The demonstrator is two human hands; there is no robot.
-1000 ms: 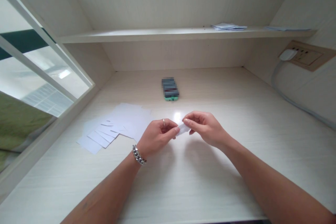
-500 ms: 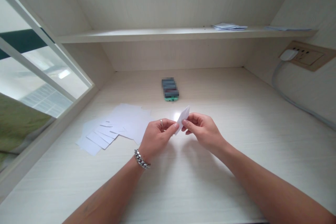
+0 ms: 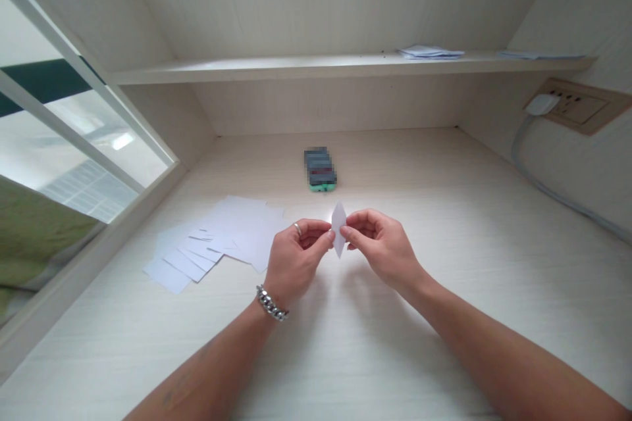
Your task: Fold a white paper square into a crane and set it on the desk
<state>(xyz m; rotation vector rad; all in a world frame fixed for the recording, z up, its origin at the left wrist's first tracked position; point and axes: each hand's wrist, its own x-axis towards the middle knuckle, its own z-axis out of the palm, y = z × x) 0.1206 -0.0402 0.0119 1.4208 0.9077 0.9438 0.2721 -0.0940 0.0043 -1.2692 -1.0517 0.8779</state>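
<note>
A small folded piece of white paper (image 3: 338, 231), pointed at top and bottom, is held upright above the desk between my two hands. My left hand (image 3: 297, 251), with a ring and a chain bracelet, pinches its left edge between thumb and fingers. On the opposite edge, the thumb and fingers of my right hand (image 3: 382, 241) are closed on the same paper. The finer folds are too small to make out. Left of my left hand, several loose white sheets and slips (image 3: 254, 227) lie overlapping on the desk.
A phone-like object with a green edge (image 3: 320, 170), its surface pixelated, lies behind my hands. Papers (image 3: 430, 52) rest on the shelf (image 3: 296, 71) above. At the right, a white plug (image 3: 542, 104) with a grey cable sits in the wall socket (image 3: 585, 105).
The folded paper has turned from leaning right to standing nearly vertical, its top swinging left. Both hands keep their grip and have shifted only slightly.
</note>
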